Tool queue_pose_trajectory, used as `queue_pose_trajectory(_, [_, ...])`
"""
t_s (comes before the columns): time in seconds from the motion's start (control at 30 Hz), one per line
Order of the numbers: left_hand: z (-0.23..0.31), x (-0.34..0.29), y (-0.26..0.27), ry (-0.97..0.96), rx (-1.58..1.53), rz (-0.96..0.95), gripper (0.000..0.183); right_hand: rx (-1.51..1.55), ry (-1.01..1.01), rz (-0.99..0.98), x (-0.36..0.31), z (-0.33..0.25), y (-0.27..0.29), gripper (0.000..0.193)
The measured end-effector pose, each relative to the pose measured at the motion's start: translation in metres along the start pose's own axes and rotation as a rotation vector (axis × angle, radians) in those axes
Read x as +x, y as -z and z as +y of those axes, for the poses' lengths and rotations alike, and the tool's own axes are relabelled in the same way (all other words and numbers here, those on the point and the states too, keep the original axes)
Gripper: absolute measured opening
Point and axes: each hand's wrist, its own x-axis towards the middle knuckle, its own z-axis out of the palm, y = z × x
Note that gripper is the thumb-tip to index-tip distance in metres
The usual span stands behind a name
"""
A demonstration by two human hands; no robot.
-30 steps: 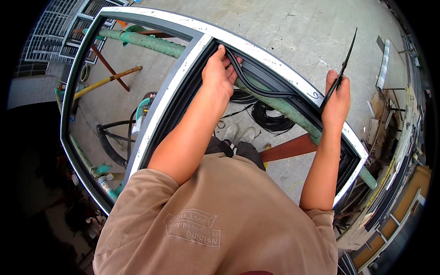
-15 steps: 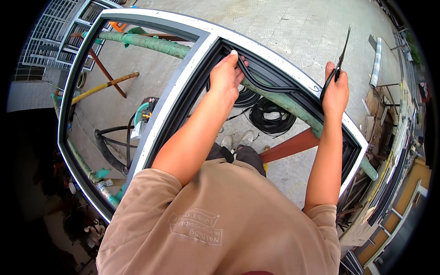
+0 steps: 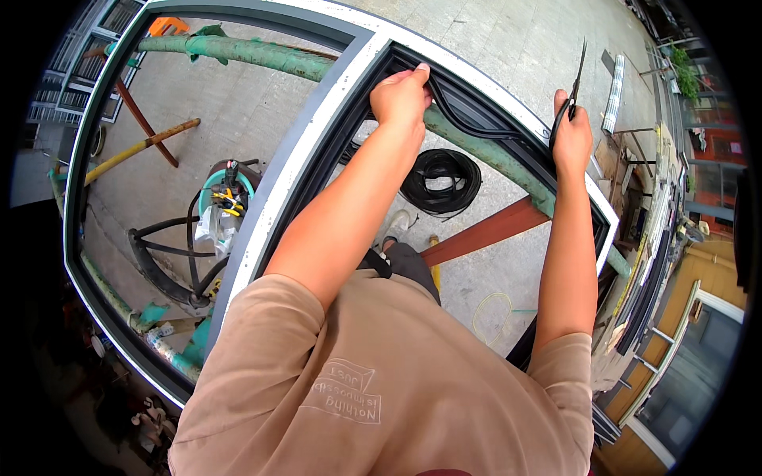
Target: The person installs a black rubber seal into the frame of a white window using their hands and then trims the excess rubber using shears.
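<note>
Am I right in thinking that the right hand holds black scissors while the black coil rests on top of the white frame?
Not quite: the black coil lies on the floor, seen through the white frame in the head view; the right hand does hold black scissors.

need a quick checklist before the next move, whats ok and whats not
1. Left hand on the black strip: ok, thumb and fingers are at it near the frame's upper inner corner.
2. Strip lying flat along the white frame: not ok, it bows away right of that hand.
3. Scissors secure in the right hand: ok.
4. Scissor tips away from the strip: ok, they point up and off.
5. Frame steady on the green pipe: cannot tell, the pipe passes beneath but contact is hidden.
6. Black coil apart from the visible shoe: ok.
</note>
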Motion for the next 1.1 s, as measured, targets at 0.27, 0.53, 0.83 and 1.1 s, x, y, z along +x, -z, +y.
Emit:
queue_pose_trajectory(0.27, [-0.015, 0.018, 0.011, -0.081, 0.017, -0.106, 0.038, -0.109, 0.06, 0.019, 0.012, 0.012, -0.007, 0.097])
queue_pose_trajectory(0.53, [-0.014, 0.023, 0.021, 0.001, 0.064, -0.25, 0.026, -0.157, 0.023, 0.096, -0.007, -0.007, 0.004, 0.09])
queue_pose_trajectory(0.83, [-0.011, 0.017, 0.026, -0.038, 0.027, -0.318, 0.027, 0.091, 0.135, 0.047, -0.023, -0.014, 0.008, 0.082])
queue_pose_trajectory(1.1, [-0.015, 0.021, 0.029, -0.031, 0.036, -0.331, 0.028, 0.002, 0.044, 0.138, 0.002, 0.009, -0.002, 0.081])
